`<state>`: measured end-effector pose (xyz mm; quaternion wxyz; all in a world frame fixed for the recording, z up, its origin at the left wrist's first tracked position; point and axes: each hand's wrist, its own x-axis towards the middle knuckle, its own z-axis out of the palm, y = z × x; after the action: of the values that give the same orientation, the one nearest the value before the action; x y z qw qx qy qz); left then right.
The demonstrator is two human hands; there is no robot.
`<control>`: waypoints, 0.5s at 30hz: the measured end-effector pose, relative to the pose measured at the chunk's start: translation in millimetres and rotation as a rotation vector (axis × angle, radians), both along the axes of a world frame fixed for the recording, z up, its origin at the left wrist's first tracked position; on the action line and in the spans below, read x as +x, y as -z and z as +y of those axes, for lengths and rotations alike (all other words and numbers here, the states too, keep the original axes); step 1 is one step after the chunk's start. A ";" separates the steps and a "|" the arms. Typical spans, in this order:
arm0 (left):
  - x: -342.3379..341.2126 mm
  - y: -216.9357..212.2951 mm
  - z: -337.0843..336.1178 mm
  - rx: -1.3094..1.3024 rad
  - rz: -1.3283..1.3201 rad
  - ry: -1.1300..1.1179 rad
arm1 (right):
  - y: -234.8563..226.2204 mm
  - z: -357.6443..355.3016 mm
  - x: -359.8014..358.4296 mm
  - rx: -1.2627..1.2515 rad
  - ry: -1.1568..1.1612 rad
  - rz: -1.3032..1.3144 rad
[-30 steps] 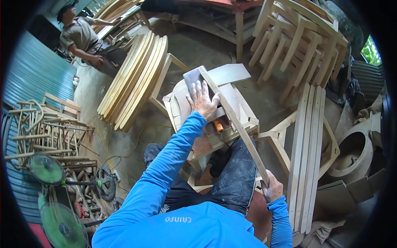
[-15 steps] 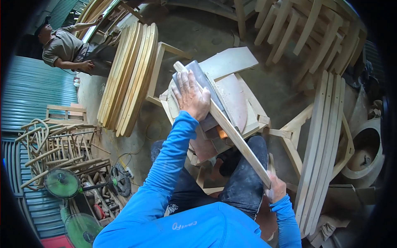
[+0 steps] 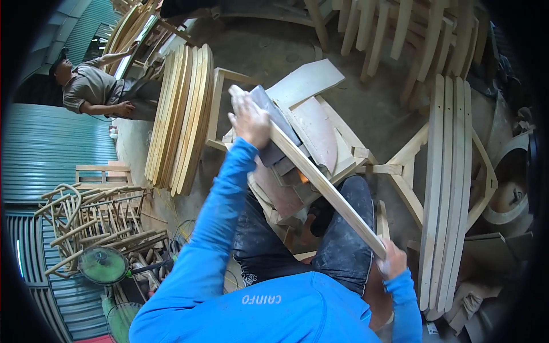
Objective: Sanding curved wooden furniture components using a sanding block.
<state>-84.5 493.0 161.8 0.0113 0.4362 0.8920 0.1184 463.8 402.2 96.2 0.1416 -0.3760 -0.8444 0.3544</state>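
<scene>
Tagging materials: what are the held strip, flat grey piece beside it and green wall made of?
Held strip: likely bare wood; pale tan, matte.
Flat grey piece: unclear, perhaps metal or coated board; smooth-looking.
Green wall: probably painted corrugated metal; regular ribs, glossy reflections.

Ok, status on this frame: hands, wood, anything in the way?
Left hand on wooden strip, toward far end. Right hand gripping near end. Strip slanting across view; grey slab close alongside, contact unclear.

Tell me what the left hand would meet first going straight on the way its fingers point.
Past the tip of the strip it lies on, the left hand would probably meet the wooden frame; depth is unclear, so it might pass above.
</scene>
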 end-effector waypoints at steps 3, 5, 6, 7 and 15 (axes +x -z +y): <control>63.4 -20.1 -24.2 0.061 -0.036 -0.017 | 0.1 -31.0 45.4 -0.013 0.014 -0.026; 70.5 -26.1 -34.1 0.124 -0.077 0.017 | -7.6 -30.6 49.2 -0.024 0.026 -0.063; 66.1 -27.7 -29.7 0.126 -0.087 0.014 | -10.5 -28.4 42.8 -0.022 0.023 -0.073; 56.7 -30.1 -23.9 0.125 -0.076 0.013 | -14.5 -25.6 31.1 -0.016 0.033 -0.044; -103.9 11.1 36.1 0.031 -0.041 -0.002 | -20.1 27.7 -92.7 -0.021 0.038 -0.024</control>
<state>-188.4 529.1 150.7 0.0229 0.4330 0.8900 0.1412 371.1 429.9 116.3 0.1342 -0.3977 -0.8349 0.3562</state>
